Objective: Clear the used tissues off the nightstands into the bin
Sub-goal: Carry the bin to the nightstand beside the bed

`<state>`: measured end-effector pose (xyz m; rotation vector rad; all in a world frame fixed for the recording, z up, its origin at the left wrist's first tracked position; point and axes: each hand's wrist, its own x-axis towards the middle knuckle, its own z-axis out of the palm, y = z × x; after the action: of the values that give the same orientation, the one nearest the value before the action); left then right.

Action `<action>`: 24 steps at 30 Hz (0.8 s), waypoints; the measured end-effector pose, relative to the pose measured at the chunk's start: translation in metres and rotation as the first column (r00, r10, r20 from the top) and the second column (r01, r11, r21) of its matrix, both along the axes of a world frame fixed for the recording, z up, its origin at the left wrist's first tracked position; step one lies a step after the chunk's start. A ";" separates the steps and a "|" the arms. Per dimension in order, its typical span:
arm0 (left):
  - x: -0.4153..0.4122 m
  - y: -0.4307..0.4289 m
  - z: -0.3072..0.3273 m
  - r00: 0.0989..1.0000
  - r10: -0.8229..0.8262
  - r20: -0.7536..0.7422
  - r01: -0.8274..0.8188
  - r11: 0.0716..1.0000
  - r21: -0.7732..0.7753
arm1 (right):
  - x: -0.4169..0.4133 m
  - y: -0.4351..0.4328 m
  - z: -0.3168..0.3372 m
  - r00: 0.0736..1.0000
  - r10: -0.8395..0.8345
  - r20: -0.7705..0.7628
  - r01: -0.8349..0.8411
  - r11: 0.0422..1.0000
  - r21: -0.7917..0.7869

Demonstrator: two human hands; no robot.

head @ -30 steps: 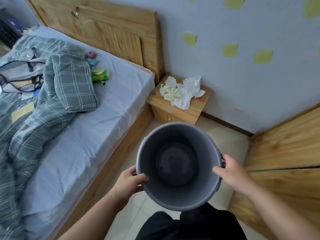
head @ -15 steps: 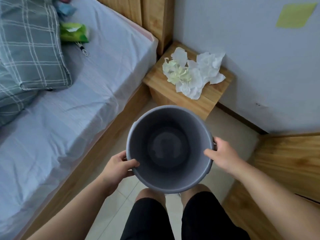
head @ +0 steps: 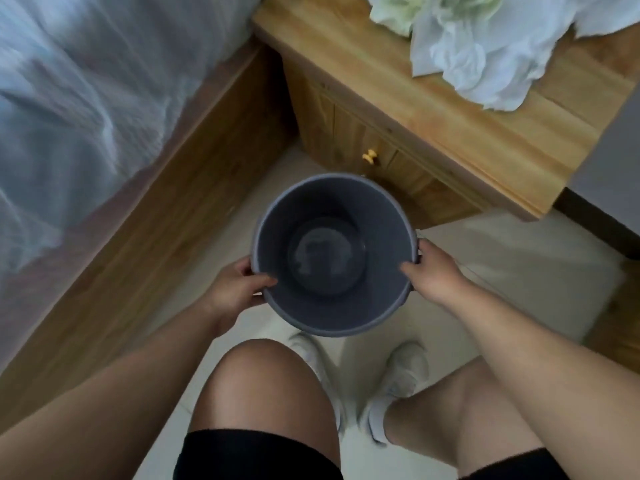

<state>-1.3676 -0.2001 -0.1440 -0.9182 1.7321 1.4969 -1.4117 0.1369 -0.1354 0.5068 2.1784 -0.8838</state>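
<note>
A round grey bin (head: 332, 202) with nothing visible inside sits low in front of the wooden nightstand (head: 450, 126). My left hand (head: 235, 291) grips its left rim, thumb inside. My right hand (head: 433, 271) grips the right rim the same way. A heap of crumpled white and pale green tissues (head: 464, 50) lies on the nightstand top, at the upper right, partly cut off by the frame edge.
The bed (head: 86, 98) with a pale sheet and wooden side rail runs along the left. The nightstand has a small yellow knob (head: 370, 156) on its front. My knees and white shoes stand on pale floor tiles (head: 502, 258). A wooden panel edges the right.
I have bent down and come closer to the nightstand. The bin, held in both hands, has gone down toward the floor in front of it. The tissues have not moved.
</note>
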 end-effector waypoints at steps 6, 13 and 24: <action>-0.008 0.002 -0.037 0.997 0.070 -0.012 -0.069 0.993 0.091 | -0.021 0.010 -0.029 0.991 -0.127 0.046 0.131 0.985 -0.111; 0.013 0.000 0.038 0.993 0.090 0.080 -0.090 0.996 -0.007 | -0.008 0.021 0.039 0.976 -0.210 0.061 0.209 0.978 0.025; 0.038 0.017 0.307 0.989 0.149 -0.003 -0.149 0.987 -0.061 | -0.006 0.035 0.313 0.997 -0.019 0.078 0.024 0.998 -0.063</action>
<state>-1.3297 -0.1835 0.1635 -1.1009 1.7489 1.5441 -1.4182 0.1722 0.1779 0.5255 2.0714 -0.9265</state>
